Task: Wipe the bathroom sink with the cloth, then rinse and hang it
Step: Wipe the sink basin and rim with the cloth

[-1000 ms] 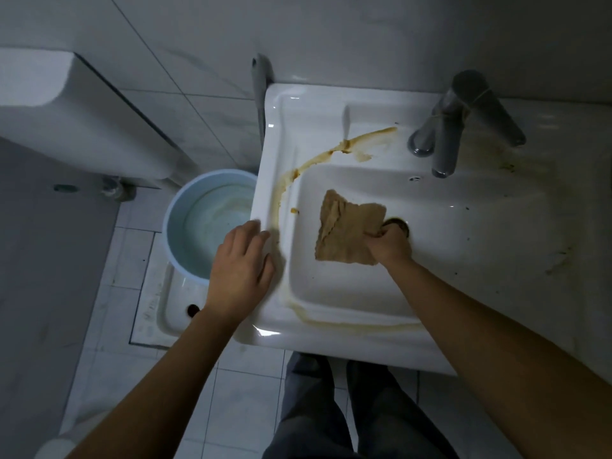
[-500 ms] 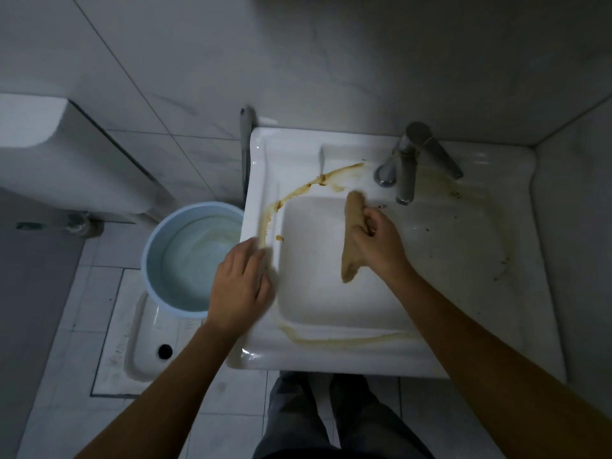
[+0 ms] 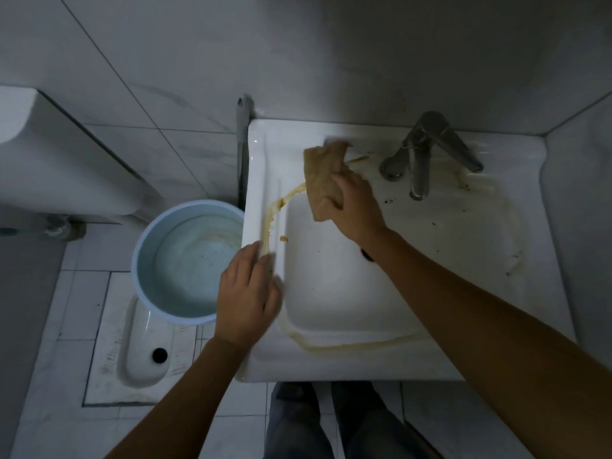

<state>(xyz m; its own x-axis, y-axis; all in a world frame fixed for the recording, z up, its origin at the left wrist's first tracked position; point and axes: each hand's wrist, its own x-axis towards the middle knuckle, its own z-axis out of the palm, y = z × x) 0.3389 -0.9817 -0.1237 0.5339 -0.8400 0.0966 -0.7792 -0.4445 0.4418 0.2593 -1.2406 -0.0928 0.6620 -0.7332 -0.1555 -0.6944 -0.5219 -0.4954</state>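
A white square sink [image 3: 334, 366] fills the middle of the view, with a brown stain line [image 3: 273, 210] along its left and front ledges. My right hand [image 3: 356, 210] presses a tan cloth [image 3: 323, 170] onto the back ledge, just left of the metal faucet [image 3: 419, 157]. My left hand [image 3: 246, 298] lies flat on the sink's left rim, fingers together, holding nothing. The drain [image 3: 366, 255] is mostly hidden by my right forearm.
A light blue bucket [image 3: 188, 260] with water stands on the floor left of the sink, over a squat toilet pan [image 3: 139, 356]. A white cistern [image 3: 49, 164] hangs at far left. Tiled walls close in behind and on the right. My legs show below the sink.
My right hand has lifted the cloth out of the basin and carried it up onto the back ledge by the faucet. My left hand has stayed on the left rim.
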